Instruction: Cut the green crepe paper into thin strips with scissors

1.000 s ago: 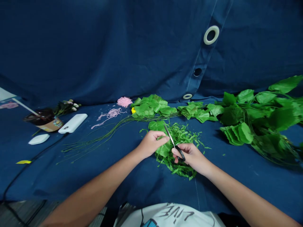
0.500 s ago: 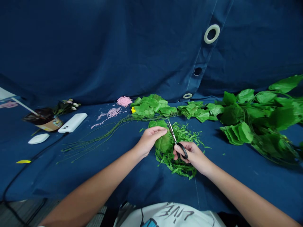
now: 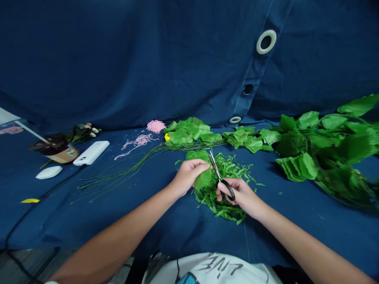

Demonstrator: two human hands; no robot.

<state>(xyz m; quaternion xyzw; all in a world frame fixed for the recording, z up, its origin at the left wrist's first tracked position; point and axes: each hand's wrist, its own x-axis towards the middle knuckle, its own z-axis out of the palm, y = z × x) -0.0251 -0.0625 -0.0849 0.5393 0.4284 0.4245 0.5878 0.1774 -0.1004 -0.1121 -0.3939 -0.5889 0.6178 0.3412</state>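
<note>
Pinched in my left hand (image 3: 191, 175) is a green artificial leaf (image 3: 203, 178), whose lower part hangs below the fingertips. My right hand (image 3: 237, 192) grips small scissors (image 3: 216, 169) by their black handles. The blades point up and left, slightly parted, close to the leaf's right edge and my left fingertips. Under both hands lies a pile of shredded green strips (image 3: 226, 205). Another green leaf (image 3: 195, 154) rests just behind my left hand.
Green leaves (image 3: 188, 132) and thin stems (image 3: 127, 171) run along the back; leafy vines (image 3: 340, 146) fill the right. Pink threads (image 3: 155, 126) lie behind. At left are a drink cup (image 3: 60, 149) with a straw, a white device (image 3: 91, 153) on a black cable (image 3: 50, 194), and a yellow scrap (image 3: 30, 200).
The leaf in my left hand has turned and now shows lower beneath the fingers. Both hands stay almost in place, and the scissors have barely shifted.
</note>
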